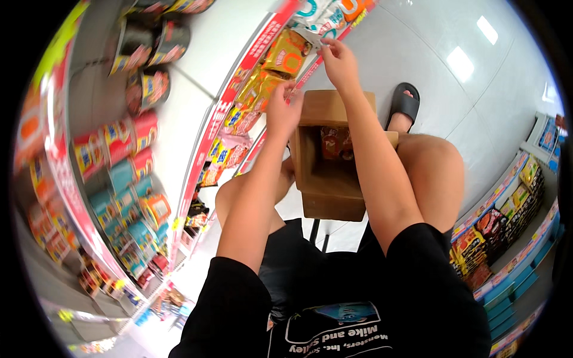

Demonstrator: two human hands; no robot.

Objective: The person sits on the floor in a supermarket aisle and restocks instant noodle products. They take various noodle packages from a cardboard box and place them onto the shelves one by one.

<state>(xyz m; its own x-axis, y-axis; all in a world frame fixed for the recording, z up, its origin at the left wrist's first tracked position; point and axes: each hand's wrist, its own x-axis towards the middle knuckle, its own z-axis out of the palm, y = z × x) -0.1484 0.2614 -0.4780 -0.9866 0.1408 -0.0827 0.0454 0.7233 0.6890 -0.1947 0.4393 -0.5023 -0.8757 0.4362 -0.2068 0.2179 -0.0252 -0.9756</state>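
Observation:
Before me a shop shelf holds gold instant-noodle packets [286,53] in a row behind its pink-red price strip. My left hand [283,112] is at the shelf's front edge beside the lower gold packets [264,91]; its fingers are blurred and apart, with nothing visible in them. Farther along, my right hand [339,62] has bent fingers near the white packets [315,18]. Whether its fingertips touch a packet is unclear. Below my forearms, between my knees, an open cardboard box [331,190] has a few reddish packets [333,142] inside.
Cup noodles [154,87] stand on the white upper shelf [192,58] at left. Pink and yellow packets [230,150] continue along the lower row. Another stocked shelf [492,219] curves along the right. A slippered foot [404,105] rests on the tiled floor [429,53].

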